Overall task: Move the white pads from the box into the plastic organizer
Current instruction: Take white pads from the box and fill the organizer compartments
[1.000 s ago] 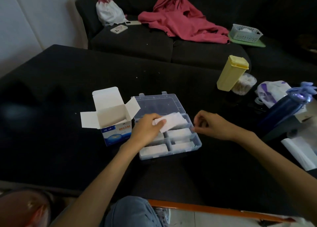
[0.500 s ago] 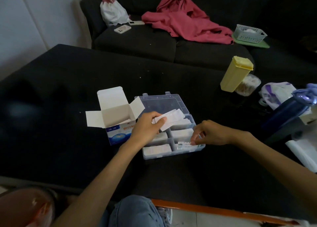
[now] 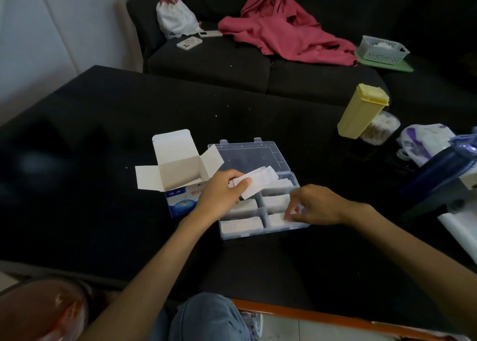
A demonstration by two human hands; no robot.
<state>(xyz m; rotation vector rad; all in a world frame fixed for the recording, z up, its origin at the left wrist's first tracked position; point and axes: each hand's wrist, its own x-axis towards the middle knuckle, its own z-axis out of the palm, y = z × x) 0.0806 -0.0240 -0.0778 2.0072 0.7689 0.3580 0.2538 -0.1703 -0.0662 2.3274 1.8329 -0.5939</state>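
Observation:
An open white and blue cardboard box (image 3: 180, 178) stands on the black table, flaps spread. Right of it lies a clear plastic organizer (image 3: 260, 233) with its lid folded back; its compartments hold white pads (image 3: 241, 224). My left hand (image 3: 223, 193) grips a small stack of white pads (image 3: 259, 182) above the organizer's back compartments. My right hand (image 3: 313, 205) reaches into the front right compartment, its fingertips pinching a pad (image 3: 278, 218) there.
A yellow lidded container (image 3: 361, 111) and a round clear tub (image 3: 379, 128) stand at the right. A dark blue bottle (image 3: 438, 170) and plastic bags lie further right. Behind the table is a dark sofa with a pink garment (image 3: 284, 28), a phone and a white basket (image 3: 382, 49).
My right hand has come down from beside the organizer into its front right compartment. My left hand has stayed over the organizer with the stack of pads.

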